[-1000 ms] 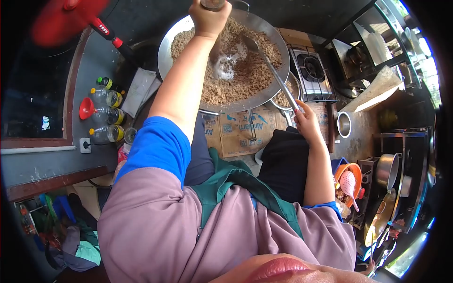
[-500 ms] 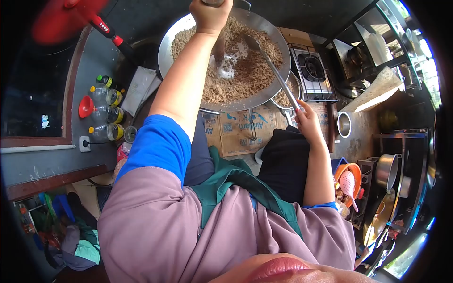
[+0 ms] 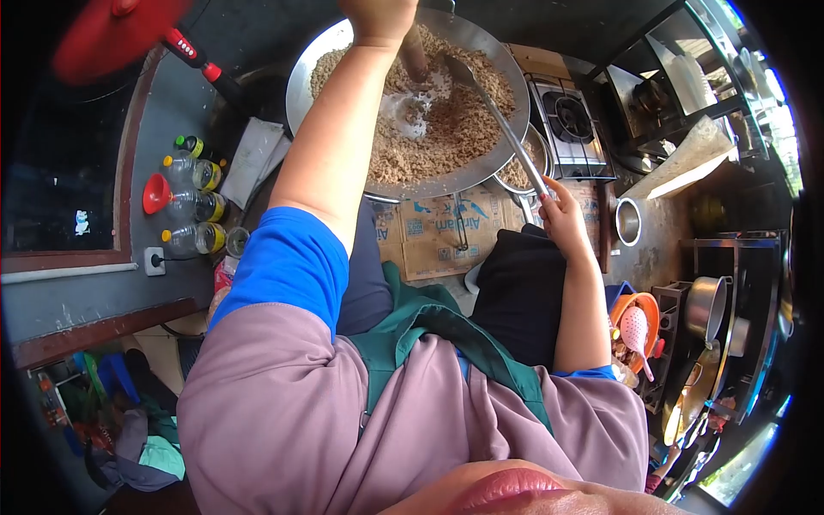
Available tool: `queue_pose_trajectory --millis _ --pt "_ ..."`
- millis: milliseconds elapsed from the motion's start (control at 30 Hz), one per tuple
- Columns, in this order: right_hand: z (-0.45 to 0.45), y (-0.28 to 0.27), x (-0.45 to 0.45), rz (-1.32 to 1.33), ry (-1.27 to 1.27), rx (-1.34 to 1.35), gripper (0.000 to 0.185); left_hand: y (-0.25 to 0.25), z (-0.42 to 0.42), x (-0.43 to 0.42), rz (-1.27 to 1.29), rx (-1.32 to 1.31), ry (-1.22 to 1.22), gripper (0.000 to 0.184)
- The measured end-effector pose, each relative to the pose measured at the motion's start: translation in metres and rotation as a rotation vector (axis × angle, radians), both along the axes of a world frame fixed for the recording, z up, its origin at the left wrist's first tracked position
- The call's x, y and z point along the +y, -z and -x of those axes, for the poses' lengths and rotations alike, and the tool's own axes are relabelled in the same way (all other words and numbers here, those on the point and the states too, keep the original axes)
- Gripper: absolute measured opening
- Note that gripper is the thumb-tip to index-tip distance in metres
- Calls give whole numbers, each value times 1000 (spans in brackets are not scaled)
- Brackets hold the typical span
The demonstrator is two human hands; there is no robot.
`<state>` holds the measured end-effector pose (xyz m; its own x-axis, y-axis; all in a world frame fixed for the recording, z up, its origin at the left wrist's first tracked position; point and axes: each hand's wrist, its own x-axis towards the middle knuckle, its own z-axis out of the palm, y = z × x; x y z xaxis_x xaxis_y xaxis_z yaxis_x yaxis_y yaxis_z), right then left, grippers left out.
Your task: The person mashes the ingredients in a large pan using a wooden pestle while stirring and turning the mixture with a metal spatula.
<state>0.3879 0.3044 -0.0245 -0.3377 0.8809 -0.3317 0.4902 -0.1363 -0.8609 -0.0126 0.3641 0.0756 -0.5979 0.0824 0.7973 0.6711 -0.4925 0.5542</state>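
A wide metal wok (image 3: 300, 90) holds brown crumbly food (image 3: 438, 154), with a patch of bare metal near its middle. My left hand (image 3: 378, 19), at the top edge, is wrapped round a thick brown wooden pestle (image 3: 414, 56); its lower end is down in the wok. My right hand (image 3: 562, 210) grips the handle of a long metal spatula (image 3: 506, 133), whose blade rests in the food on the wok's right side. A smaller pan (image 3: 536, 154) with similar food sits partly under the wok's right rim.
A gas stove (image 3: 568, 120) stands right of the wok, with a metal cup (image 3: 627, 221) below it. Flattened cardboard (image 3: 429, 249) lies in front. Several bottles (image 3: 193, 206) and a red fan (image 3: 112, 34) are at left; shelves with pots (image 3: 705, 309) are at right.
My left hand has moved up to the frame's top edge, and the pestle's lower end has shifted up and right. The spatula and my right hand have barely moved.
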Motion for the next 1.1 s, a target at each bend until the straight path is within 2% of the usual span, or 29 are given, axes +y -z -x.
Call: queue_pose_trajectory --millis 67,100,133,300,333,400,467,600,733,900,1000,1100 --pt "-2 6 2 -17 -1 13 40 23 5 9 9 -2 -54 32" --pt "-1 5 0 -11 10 20 40 28 -1 2 110 -48 16 34" --pt "-1 3 2 -10 10 20 40 24 -2 3 106 25 -43 35" --pt "-1 0 1 11 5 13 39 -1 -7 -5 3 -2 -14 27" --pt "-2 -1 0 14 3 11 39 -9 -3 -12 87 4 50 26" --pt "-1 0 0 14 12 17 40 -3 -2 -8 32 -23 1 24" --pt "1 0 -1 4 15 -2 40 19 2 -4 128 -8 38 22" --pt "3 -3 -2 16 11 -15 40 3 -4 -7 79 60 -41 22" --pt "2 2 -1 -5 -4 -10 39 -11 -2 -14 46 26 37 22" --pt "3 5 1 -23 2 -14 39 13 -10 -1 108 32 -31 23" --pt "0 2 1 20 3 -17 39 1 -12 -5 83 -40 108 25" --pt "0 2 0 30 10 -10 39 -1 -11 -3 14 2 -24 25"
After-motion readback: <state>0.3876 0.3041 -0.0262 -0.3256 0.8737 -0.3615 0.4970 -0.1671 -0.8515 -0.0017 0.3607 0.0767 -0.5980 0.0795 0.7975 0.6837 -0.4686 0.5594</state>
